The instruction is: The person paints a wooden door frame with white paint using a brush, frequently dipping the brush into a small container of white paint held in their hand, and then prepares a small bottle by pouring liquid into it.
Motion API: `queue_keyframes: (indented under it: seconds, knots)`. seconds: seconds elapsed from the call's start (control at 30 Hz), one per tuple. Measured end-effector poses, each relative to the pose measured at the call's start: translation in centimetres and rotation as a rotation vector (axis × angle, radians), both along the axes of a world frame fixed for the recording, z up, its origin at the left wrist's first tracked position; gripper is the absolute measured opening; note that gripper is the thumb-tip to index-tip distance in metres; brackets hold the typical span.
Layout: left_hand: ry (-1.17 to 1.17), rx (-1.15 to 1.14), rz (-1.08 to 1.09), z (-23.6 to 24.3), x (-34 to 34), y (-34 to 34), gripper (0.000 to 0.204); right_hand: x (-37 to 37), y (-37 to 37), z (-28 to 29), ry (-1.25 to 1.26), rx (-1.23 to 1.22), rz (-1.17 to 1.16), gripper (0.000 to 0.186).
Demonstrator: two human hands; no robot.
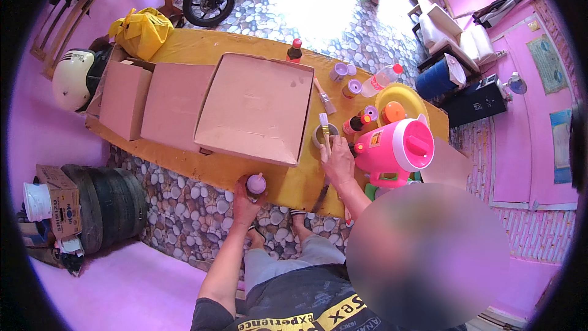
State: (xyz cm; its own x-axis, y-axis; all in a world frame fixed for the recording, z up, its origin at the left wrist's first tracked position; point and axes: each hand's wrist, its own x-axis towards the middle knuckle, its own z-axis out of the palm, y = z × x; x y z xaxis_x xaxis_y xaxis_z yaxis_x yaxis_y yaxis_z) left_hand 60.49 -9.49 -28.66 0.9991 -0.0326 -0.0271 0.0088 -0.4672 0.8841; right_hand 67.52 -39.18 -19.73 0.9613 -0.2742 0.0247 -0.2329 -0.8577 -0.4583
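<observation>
Pink walls (38, 129) flank a brightly lit, pebble-patterned floor (266, 15).

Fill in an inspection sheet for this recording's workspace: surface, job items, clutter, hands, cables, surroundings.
Surface: yellow-brown table, largely covered.
Job's things: purple-topped jar near the table's near edge; paintbrush beside a round container.
Clutter: large cardboard box, pink jug, yellow plate, second brush, several bottles and small jars.
Hands: left hand around the jar; right hand gripping the paintbrush.
Cables: nothing seen.
Surroundings: motorbike, helmet, blue drum, patterned floor.
</observation>
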Motion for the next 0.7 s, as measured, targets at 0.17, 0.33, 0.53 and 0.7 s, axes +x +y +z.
queue_keyframes:
  seconds: [0.17, 0.33, 0.53, 0.7]
  knots:
    - [0.01, 0.02, 0.029, 0.5, -0.3, -0.1, 0.076, 0.0, -0.2, 2.3, -0.057, 0.102, -0.003, 0.032]
    - [0.015, 0.08, 0.038, 1.0, -0.8, 0.3, 0.086, 5.7, -1.1, 6.1, -0.29, 0.313, -0.102, 0.029]
    - [0.029, 0.071, 0.224, 1.6, -7.5, 3.5, 0.087, 20.0, -0.5, 7.2, -0.317, 0.273, 0.056, 0.037]
    - [0.091, 0.19, 0.364, 2.4, -15.5, 5.4, 0.079, 31.1, -0.1, 5.7, 0.024, -0.061, 0.188, 0.077]
